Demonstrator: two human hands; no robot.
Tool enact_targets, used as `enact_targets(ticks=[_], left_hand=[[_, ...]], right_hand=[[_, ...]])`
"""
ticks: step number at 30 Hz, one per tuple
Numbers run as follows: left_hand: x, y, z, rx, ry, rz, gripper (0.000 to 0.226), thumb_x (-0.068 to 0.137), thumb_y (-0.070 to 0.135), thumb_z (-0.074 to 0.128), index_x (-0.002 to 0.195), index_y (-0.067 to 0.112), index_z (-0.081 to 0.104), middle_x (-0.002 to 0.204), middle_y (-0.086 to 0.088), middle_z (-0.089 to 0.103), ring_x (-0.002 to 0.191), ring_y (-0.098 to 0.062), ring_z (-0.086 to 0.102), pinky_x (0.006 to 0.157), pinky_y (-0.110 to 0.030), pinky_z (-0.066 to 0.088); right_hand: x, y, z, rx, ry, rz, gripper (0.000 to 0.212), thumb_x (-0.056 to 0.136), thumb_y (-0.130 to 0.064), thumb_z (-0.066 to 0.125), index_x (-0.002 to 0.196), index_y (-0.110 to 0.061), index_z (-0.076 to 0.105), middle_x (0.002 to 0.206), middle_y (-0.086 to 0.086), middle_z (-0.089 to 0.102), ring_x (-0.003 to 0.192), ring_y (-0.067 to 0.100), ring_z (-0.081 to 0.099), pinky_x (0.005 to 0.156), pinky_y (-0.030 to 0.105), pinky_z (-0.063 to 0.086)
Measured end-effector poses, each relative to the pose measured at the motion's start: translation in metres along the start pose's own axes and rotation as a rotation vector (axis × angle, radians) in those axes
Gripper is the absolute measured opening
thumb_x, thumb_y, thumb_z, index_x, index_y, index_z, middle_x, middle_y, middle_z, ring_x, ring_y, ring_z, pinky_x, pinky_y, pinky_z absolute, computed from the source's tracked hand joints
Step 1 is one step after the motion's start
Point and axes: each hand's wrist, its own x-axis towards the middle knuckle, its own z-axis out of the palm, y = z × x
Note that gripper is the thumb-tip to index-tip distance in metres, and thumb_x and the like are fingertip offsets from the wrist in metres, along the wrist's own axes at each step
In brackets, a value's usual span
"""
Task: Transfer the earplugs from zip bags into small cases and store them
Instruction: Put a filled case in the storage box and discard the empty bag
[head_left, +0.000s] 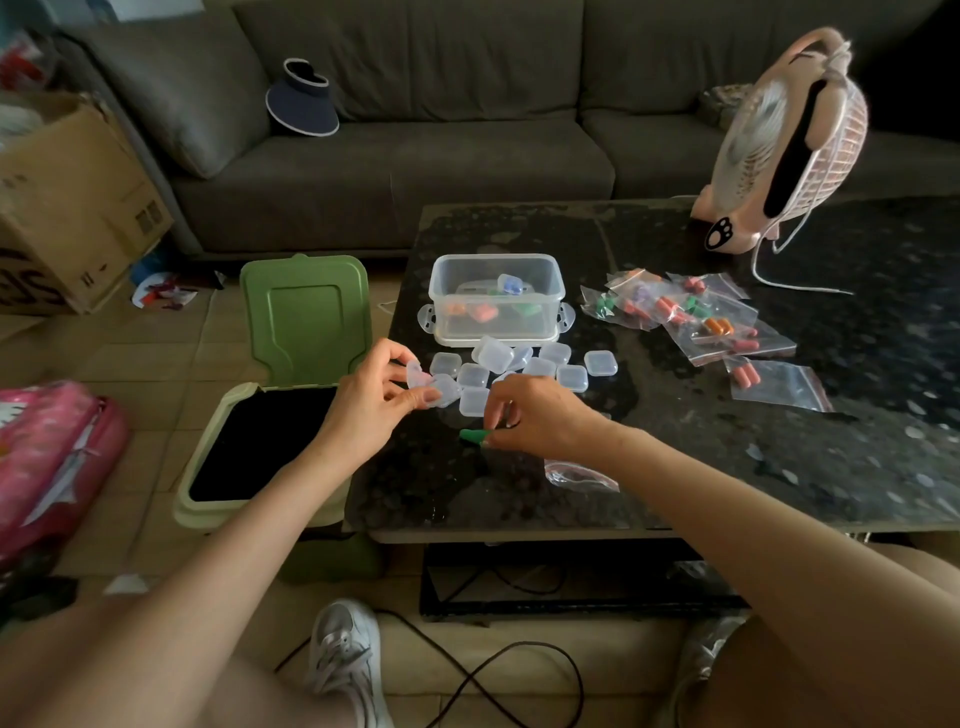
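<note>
Well, earplug in right hand

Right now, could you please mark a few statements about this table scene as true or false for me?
1. The left hand holds a small clear case. True.
2. The right hand pinches an orange earplug. False: the earplug it pinches is green.
3. The storage box has its lid shut on top. False: its top is open, with filled cases inside.
4. The zip bags lie to the right of the storage box. True.
5. The green bin lid is closed. False: the bin lid stands raised.
</note>
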Motion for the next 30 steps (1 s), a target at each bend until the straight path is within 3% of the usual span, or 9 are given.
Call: enact_targets(ticks=[6,10,16,22,30], left_hand=[[-0.001,-0.002,0.002,0.051,-0.006,0.031,0.033,0.079,0.017,0.072,0.101,0.011,0.047,0.105,-0.009,0.068,0.081,-0.023,0.069,0.076,-0.035,0.057],[0.001,-0.005,0.002,0.077,-0.034,0.027,0.034,0.078,0.019,0.073,0.100,0.012,0.048,0.105,-0.008,0.067,0.082,-0.023,0.067,0.076,-0.035,0.056],[0.000,-0.006,0.001,0.088,-0.210,-0.027,0.038,0.076,0.017,0.074,0.104,0.013,0.048,0.104,-0.003,0.066,0.096,-0.017,0.065,0.086,-0.036,0.053],[-0.003,0.000,0.005,0.037,-0.377,-0.008,0.037,0.079,0.011,0.072,0.105,0.022,0.048,0.102,0.002,0.065,0.092,-0.013,0.065,0.089,-0.029,0.051],[-0.003,0.002,0.004,-0.033,-0.344,-0.027,0.037,0.078,0.010,0.072,0.107,0.014,0.049,0.103,-0.004,0.068,0.093,-0.013,0.066,0.089,-0.029,0.052]], right_hand=[[0.004,-0.001,0.025,-0.064,0.071,-0.060,0.017,0.078,-0.013,0.074,0.086,-0.009,0.060,0.088,-0.005,0.049,0.085,0.021,0.057,0.076,0.034,0.050],[0.007,0.000,0.027,-0.037,0.131,-0.084,0.014,0.076,-0.005,0.071,0.081,-0.008,0.058,0.087,0.002,0.055,0.079,0.023,0.056,0.073,0.041,0.050],[0.010,-0.003,0.003,0.100,0.274,-0.130,0.014,0.078,-0.008,0.074,0.078,-0.007,0.060,0.081,-0.001,0.055,0.069,0.011,0.053,0.062,0.018,0.045],[0.002,-0.004,0.011,-0.043,0.139,-0.298,0.014,0.077,-0.009,0.074,0.083,-0.003,0.062,0.089,0.007,0.059,0.076,0.017,0.053,0.071,0.035,0.051],[0.000,-0.005,0.009,-0.030,0.211,-0.216,0.018,0.080,-0.024,0.074,0.085,-0.009,0.065,0.094,0.005,0.058,0.082,0.022,0.059,0.072,0.041,0.053]])
